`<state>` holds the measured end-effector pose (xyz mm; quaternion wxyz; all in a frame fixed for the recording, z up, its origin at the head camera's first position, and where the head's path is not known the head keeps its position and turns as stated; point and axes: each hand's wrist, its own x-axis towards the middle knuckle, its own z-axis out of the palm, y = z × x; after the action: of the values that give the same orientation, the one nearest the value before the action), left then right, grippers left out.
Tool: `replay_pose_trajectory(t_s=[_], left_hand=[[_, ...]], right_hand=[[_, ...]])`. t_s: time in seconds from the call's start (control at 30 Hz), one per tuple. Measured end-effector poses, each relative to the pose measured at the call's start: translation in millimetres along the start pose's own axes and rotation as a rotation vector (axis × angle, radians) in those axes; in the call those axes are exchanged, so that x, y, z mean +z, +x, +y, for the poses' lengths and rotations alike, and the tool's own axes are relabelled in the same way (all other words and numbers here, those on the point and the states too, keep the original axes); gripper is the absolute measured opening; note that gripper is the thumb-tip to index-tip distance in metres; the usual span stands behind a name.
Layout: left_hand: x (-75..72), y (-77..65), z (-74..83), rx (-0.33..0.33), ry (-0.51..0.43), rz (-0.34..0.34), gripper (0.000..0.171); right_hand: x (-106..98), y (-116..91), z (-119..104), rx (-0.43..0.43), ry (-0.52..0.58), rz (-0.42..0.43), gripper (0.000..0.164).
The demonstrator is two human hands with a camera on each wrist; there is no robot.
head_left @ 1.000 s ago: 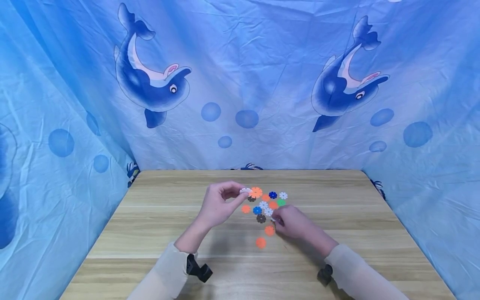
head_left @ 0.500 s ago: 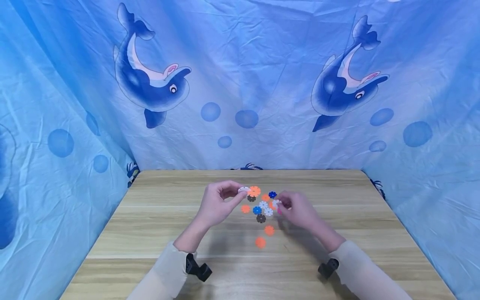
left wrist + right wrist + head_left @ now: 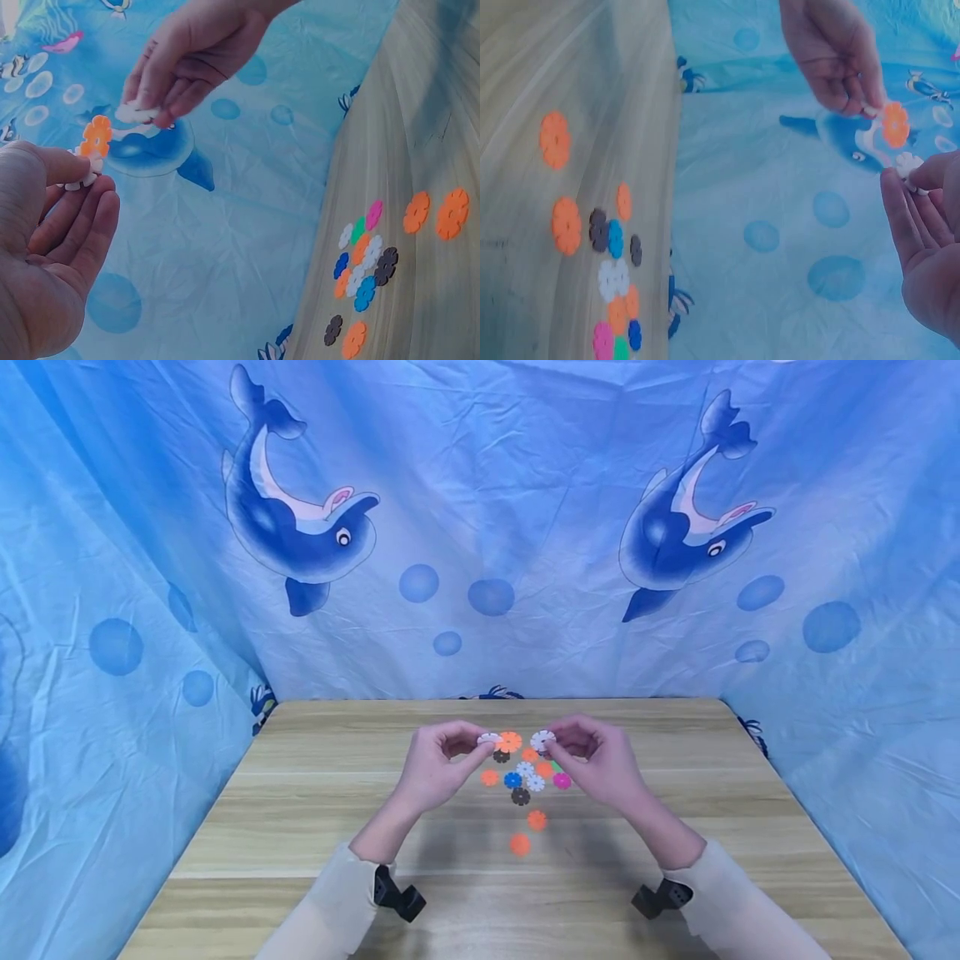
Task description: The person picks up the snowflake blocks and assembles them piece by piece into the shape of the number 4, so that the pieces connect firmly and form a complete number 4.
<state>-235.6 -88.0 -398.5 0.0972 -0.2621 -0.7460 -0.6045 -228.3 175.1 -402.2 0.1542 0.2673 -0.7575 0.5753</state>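
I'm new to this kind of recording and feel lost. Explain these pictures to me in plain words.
There is no machine here: a person works with a bare left hand and right hand. The wide picture comes from a camera on the head, looking forward and down. The other two come from the wrist cameras, each showing its own hand up close.

Loose, flower-shaped notched discs lie on the wooden table: orange, white, brown, blue, green and pink. Behind hangs a dolphin-print curtain.

The left hand pinches a white disc with an orange disc attached; the right pinches another white disc, apart from them.
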Motion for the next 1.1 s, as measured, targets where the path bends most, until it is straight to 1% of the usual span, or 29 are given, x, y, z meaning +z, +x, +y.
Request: replay_pose_trajectory(t_s=[0.2, 0.4, 0.6, 0.87, 1.1], left_hand=[[2.2, -0.8, -0.9, -0.001, -0.014, -0.012, 0.01], [2.8, -1.5, -1.1, -0.004, -0.016, -0.018, 0.01], [2.7, -2.3, -0.6, -0.021, -0.019, -0.021, 0.01], [4.8, -2.4, -1.9, -0.031, -0.028, -0.025, 0.01], [7.1, -1.3, -2.6, -0.02, -0.03, -0.028, 0.01]], right_hand=[[5, -1, -7, -0.009, 0.004, 0.004, 0.018], [8, -2, -8, -0.034, -0.005, 0.015, 0.016], [10, -2, -9, -0.046, -0.009, 0.031, 0.016], [13, -5, -7, -0.029, 0.021, 0.061, 0.018], [15, -5, -6, -0.051, 0.047, 0.061, 0.017]])
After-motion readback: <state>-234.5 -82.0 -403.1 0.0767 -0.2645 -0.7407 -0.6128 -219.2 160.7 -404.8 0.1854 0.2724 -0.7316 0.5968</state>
